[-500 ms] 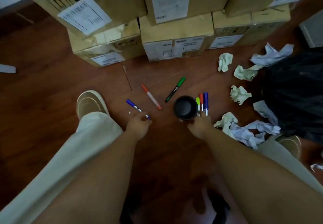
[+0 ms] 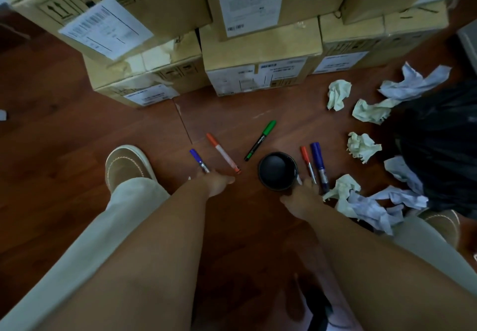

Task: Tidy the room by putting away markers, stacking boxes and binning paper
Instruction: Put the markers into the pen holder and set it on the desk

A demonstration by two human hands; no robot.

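Note:
Several markers lie on the wooden floor around a black cup (image 2: 277, 170). My left hand (image 2: 216, 182) is closed on the near end of a small blue marker (image 2: 198, 159). An orange-and-white marker (image 2: 222, 153) and a green marker (image 2: 260, 140) lie loose between that hand and the cup. My right hand (image 2: 300, 196) sits just right of the cup, fingertips pinching the near end of a red marker (image 2: 307, 161). A larger blue marker (image 2: 319, 164) lies alongside it. Crumpled paper balls (image 2: 362, 147) are scattered to the right. Cardboard boxes (image 2: 260, 54) are stacked behind.
A black bin bag (image 2: 438, 144) lies at the right edge among the paper, with more paper (image 2: 371, 206) by my right shoe (image 2: 441, 222). My left shoe (image 2: 126, 165) is planted left of the markers. More boxes (image 2: 144, 77) line the back.
The view has moved closer to the floor. A yellow-green marker seen beside the red one at the cup is no longer in view. Both hands stay at their markers.

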